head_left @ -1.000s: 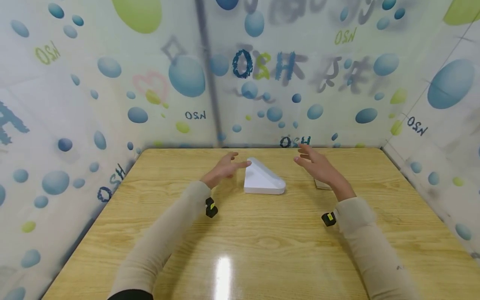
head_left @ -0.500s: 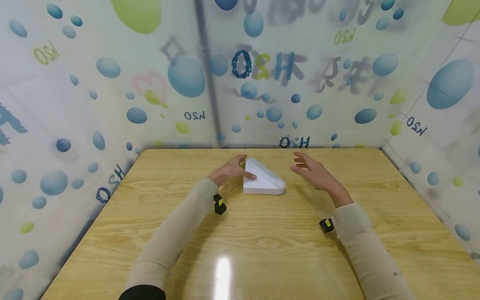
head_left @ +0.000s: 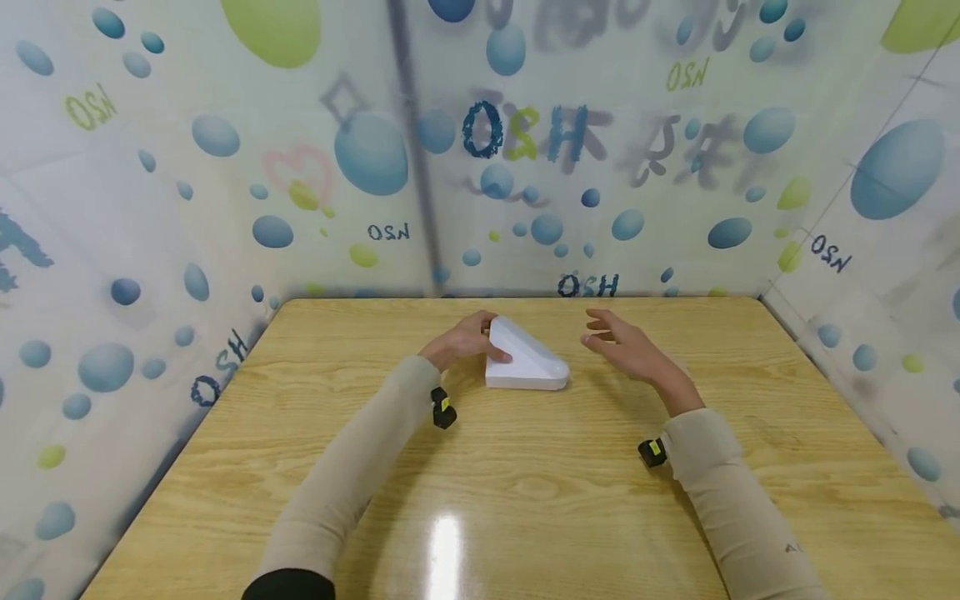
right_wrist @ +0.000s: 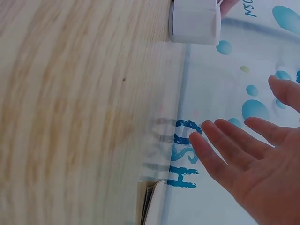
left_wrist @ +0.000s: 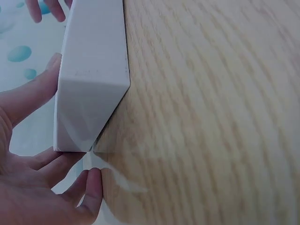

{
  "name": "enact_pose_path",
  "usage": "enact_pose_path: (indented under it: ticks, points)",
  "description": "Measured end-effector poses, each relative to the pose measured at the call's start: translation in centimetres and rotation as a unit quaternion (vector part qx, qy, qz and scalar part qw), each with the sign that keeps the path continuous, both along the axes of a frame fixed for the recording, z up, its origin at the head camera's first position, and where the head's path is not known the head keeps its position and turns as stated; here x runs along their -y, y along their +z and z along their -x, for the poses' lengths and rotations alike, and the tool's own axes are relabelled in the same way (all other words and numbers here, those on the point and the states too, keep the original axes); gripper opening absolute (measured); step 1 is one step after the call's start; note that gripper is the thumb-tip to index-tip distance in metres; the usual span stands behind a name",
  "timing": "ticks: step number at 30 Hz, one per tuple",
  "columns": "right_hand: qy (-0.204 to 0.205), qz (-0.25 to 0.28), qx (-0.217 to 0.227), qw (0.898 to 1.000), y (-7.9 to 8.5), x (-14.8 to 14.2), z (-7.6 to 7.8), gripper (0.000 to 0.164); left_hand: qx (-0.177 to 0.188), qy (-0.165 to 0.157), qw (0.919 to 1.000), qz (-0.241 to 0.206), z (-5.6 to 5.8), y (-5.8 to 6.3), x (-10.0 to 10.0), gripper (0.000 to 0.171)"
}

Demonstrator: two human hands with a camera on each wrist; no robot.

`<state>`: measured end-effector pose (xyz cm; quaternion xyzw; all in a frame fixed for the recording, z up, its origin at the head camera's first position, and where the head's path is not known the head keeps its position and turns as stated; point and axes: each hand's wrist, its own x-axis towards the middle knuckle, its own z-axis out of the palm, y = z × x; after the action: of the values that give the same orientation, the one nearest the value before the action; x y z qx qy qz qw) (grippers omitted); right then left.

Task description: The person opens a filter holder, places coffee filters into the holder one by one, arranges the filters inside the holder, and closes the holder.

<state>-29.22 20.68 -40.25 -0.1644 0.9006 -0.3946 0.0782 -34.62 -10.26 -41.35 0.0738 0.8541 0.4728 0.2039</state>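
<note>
A white triangular box [head_left: 525, 358] with rounded corners lies flat near the far middle of the table. My left hand [head_left: 468, 340] grips its left corner, the thumb on top and the fingers curled against the side; the left wrist view shows the thumb at the upper edge of the box [left_wrist: 93, 51] and fingertips by its end face. To the right of the box, my right hand [head_left: 626, 343] hovers apart from it, holding nothing. In the right wrist view its fingers [right_wrist: 229, 145] are spread and relaxed.
A thin, flat, layered item with a pale top [right_wrist: 153, 204] lies near the right hand; in the head view that hand hides it. The wooden table [head_left: 525, 483] ends at walls [head_left: 480, 208] printed with blue and green dots.
My left hand has moved right and closed onto the box's left corner, its thumb lowering onto the top. The right hand has shifted slightly lower and left, now covering the flat item.
</note>
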Motion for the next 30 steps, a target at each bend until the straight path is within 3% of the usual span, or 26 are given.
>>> enact_pose_path:
  ticks: [10,16,21,30]
  points:
    - [0.004,-0.001,-0.002,1.000,0.3,0.0,-0.2,0.069,-0.060,0.045,0.9970,-0.019,-0.7,-0.1,-0.3,0.092]
    - [0.004,-0.001,0.001,1.000,0.3,0.0,-0.3,0.069,-0.073,0.066,0.9948,-0.025,-1.1,0.1,-0.3,0.092]
    - [0.002,0.000,-0.002,1.000,0.5,0.0,-0.4,0.069,-0.082,0.065,0.9941,-0.029,-1.7,0.7,-0.4,0.093]
    - [0.007,0.008,-0.003,1.000,0.9,0.2,-0.5,0.066,-0.135,0.047,0.9885,-0.051,-2.7,1.2,0.2,0.083]
